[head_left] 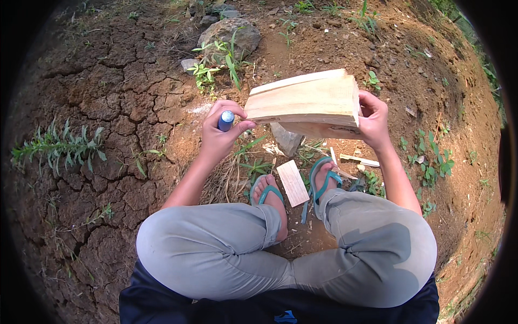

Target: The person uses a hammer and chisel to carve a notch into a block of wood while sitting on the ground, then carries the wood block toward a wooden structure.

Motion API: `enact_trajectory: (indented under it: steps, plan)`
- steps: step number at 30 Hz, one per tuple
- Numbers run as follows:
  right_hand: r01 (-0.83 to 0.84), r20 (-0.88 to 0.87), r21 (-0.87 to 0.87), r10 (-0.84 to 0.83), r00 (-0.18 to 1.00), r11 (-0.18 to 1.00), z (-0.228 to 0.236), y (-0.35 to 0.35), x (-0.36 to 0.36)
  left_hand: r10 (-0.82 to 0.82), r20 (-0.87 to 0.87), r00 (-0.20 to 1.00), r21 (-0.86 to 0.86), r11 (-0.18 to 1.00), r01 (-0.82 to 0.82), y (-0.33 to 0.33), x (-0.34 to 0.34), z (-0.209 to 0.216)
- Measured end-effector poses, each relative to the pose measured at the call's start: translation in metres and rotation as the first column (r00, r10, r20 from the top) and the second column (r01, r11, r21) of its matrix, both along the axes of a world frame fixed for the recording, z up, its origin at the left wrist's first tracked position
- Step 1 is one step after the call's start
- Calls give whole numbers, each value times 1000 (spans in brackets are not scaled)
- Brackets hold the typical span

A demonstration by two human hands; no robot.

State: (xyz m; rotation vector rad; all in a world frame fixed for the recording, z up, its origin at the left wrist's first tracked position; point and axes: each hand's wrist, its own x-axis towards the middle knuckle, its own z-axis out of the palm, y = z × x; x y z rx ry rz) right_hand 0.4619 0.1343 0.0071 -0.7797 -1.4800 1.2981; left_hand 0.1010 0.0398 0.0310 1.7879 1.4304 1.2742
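Observation:
Between my two hands a pale, split block of wood (pixel 302 98) is held up above the ground, its long side running across. My right hand (pixel 376 123) is closed on the block's right end, with the fingers partly hidden behind it. At the left end, my left hand (pixel 217 135) touches the corner with thumb and fingertips. A blue cylinder with a pale round end (pixel 226 121), like a tool handle, is also gripped in that hand. The rest of the blue piece is hidden. Below, a small flat wood piece (pixel 292 183) lies between my sandalled feet.
A grey stone (pixel 286 139) lies beneath the block, partly covered by it. Wood splinters (pixel 359 160) are scattered near my right foot. Farther off sits a large rock (pixel 231 39) beside green plants. Cracked soil (pixel 102 156) spreads to the left, with a leafy weed (pixel 60 144).

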Motion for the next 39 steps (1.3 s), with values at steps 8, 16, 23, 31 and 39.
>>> enact_trajectory:
  steps: [8, 16, 23, 31, 39]
  plan:
    - [68, 69, 7, -69, 995, 998, 1, -2, 0, 55, -51, 997, 123, 991, -48, 1, 12, 12]
    - [23, 64, -90, -18, 998, 996, 5, -9, -8, 56, -116, 992, 107, 993, -44, 2, 10, 7]
    - [-28, -2, -333, 29, 1000, 943, -4, -13, -24, 145, -34, 989, 10, 989, -145, -1, 11, 0]
    - [79, 32, -443, -72, 997, 893, -27, -18, -27, 133, -87, 987, -50, 989, -137, 1, 8, 14]
    - [245, 177, -228, -208, 962, 942, -29, -21, -24, 185, 7, 983, -213, 961, -179, -9, 1, -1]
